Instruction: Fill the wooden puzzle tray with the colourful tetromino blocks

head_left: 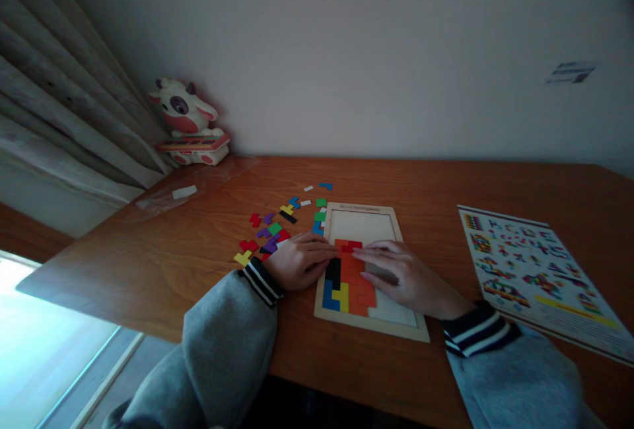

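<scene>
A wooden puzzle board [406, 333] with a pale tray lies in front of me. Orange puzzle pieces [355, 272] fill its middle, with a black piece [333, 274], a blue piece [328, 296] and a yellow piece [341, 297] at the lower left. My left hand [303, 261] reaches over the board's left rim, fingers stretched and close together, tips by the upper orange piece. The fingers of my right hand [396, 270] are extended, thumb apart, with fingertips touching or just beside a red piece [351, 245]. What lies under the fingertips is partly hidden.
Loose coloured pieces [274, 228] are scattered left of the board, some partly behind my left hand. A printed pattern sheet [539, 264] lies at the right. At the back left are a toy cow with a keyboard [191, 122] and a clear plastic bag [163, 201].
</scene>
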`<state>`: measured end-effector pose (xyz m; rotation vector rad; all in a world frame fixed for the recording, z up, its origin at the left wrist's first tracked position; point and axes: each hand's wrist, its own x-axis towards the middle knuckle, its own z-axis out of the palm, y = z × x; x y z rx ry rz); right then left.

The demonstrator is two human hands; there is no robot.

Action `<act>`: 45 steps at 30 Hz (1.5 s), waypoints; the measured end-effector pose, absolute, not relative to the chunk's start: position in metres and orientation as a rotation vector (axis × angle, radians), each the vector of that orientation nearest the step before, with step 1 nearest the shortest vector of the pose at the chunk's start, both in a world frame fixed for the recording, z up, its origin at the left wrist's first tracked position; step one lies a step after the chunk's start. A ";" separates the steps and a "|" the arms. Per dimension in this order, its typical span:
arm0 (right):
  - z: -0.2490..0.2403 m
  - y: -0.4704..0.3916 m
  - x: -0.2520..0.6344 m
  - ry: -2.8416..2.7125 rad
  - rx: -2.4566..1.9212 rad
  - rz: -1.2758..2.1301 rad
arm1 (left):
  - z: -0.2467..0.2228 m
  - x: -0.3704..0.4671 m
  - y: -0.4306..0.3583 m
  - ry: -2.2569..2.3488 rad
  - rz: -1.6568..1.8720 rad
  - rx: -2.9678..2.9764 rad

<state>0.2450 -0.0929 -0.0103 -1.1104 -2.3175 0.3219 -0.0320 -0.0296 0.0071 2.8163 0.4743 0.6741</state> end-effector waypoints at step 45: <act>-0.016 -0.082 0.254 -2.045 -1.258 0.299 | -0.004 -0.044 0.025 1.086 0.750 2.857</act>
